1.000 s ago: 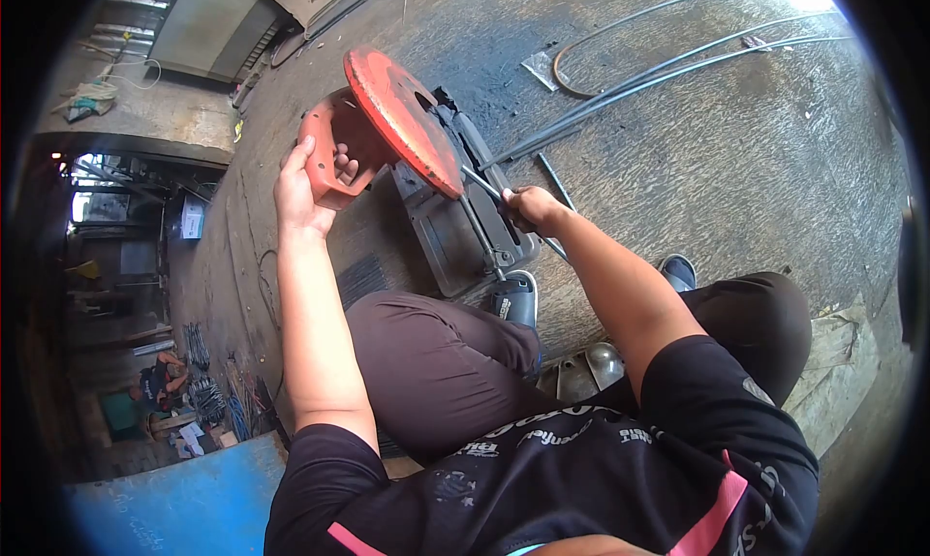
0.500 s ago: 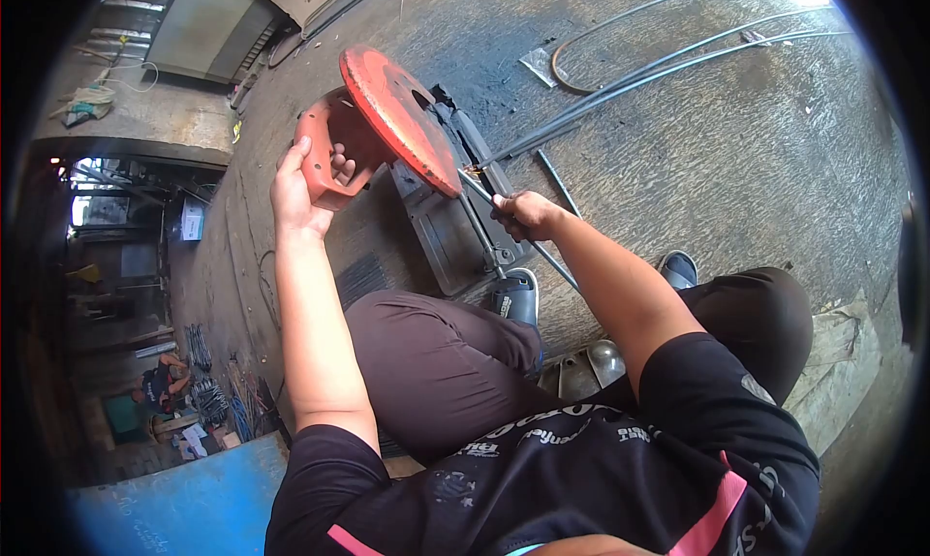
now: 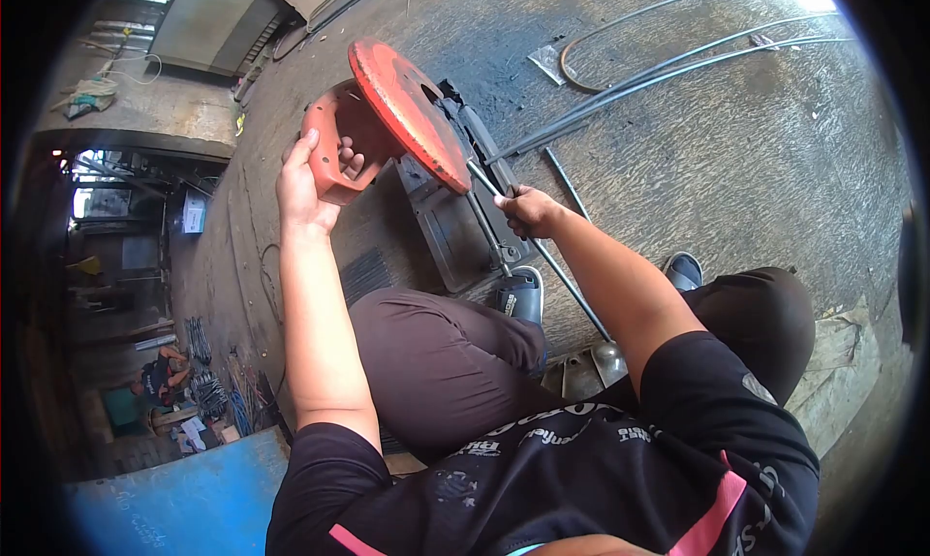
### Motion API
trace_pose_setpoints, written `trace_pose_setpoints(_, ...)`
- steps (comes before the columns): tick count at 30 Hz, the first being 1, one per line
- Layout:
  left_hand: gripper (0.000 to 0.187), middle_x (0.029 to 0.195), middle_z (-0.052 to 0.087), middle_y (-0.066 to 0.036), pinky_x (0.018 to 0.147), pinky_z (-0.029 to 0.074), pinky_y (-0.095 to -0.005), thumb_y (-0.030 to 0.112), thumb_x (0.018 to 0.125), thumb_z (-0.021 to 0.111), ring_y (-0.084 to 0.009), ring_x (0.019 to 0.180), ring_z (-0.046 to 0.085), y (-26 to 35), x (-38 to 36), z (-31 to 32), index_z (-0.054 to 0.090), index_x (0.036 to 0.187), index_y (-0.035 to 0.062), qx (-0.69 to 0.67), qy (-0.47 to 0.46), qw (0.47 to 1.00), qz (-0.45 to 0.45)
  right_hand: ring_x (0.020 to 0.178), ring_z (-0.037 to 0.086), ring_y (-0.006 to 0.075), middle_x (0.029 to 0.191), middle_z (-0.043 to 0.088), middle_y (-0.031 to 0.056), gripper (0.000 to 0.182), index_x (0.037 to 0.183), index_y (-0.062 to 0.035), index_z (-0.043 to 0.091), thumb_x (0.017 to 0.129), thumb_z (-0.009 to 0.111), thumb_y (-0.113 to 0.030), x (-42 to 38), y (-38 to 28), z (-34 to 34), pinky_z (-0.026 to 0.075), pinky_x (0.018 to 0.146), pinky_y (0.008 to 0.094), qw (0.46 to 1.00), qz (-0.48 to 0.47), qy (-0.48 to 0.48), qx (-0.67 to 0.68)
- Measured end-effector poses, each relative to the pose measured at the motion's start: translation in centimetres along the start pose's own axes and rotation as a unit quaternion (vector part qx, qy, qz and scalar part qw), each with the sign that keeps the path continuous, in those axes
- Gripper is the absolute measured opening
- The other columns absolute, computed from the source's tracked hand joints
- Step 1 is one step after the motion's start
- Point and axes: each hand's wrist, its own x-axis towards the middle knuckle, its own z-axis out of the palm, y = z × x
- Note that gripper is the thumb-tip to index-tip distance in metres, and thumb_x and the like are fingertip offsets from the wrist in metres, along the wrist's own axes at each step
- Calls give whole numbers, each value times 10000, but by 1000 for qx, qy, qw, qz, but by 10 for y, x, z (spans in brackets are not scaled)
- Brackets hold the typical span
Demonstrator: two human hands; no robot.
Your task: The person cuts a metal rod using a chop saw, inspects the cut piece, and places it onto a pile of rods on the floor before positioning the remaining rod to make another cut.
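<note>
My left hand [image 3: 308,183] is wrapped round the red D-shaped handle [image 3: 334,159] of a chop saw [image 3: 441,217], whose round red guard [image 3: 402,106] is tilted over the base. The guard hides most of the cutting disc. My right hand [image 3: 531,213] grips a thin metal rod [image 3: 573,287], its upper end by the lower edge of the guard. The rod's lower end slants down to a shiny rounded metal piece [image 3: 608,358] between my feet.
Long metal rods [image 3: 659,72] run from the saw across the floor to the upper right. A short cut rod [image 3: 566,182] lies beside the base. At the lower left, another person [image 3: 163,377] is near bundled rods, beyond a blue panel [image 3: 194,498].
Sparks at the cutting point are gone. The rod in my right hand has slid down toward my feet, and more of its lower part shows. My left hand stays on the saw handle.
</note>
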Motion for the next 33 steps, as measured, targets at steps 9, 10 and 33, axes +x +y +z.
trace_pose_setpoints(9,464,999,595,-158,837,542,-384,312,945,567,-212,867,598,-1,1,-1,496,1214,-59,10,5,1000,11,532,457,152,761,556,44,308,942,-65,564,989,540,-369,5,1,-5,372,448,323,999,2,14,-33)
trace_pose_setpoints(10,466,998,595,-159,837,542,-384,313,943,570,-213,867,599,-1,1,-1,496,1214,-59,9,6,1000,9,532,457,152,761,556,44,308,942,-65,564,989,540,-369,5,2,-4,372,448,323,999,2,14,-32)
trace_pose_setpoints(33,387,967,575,-109,766,565,-390,269,964,528,-184,846,601,0,-2,3,470,1243,8,2,-4,1000,2,613,487,154,728,537,55,297,918,-49,563,847,752,-267,29,11,-9,393,516,347,995,-40,69,-64)
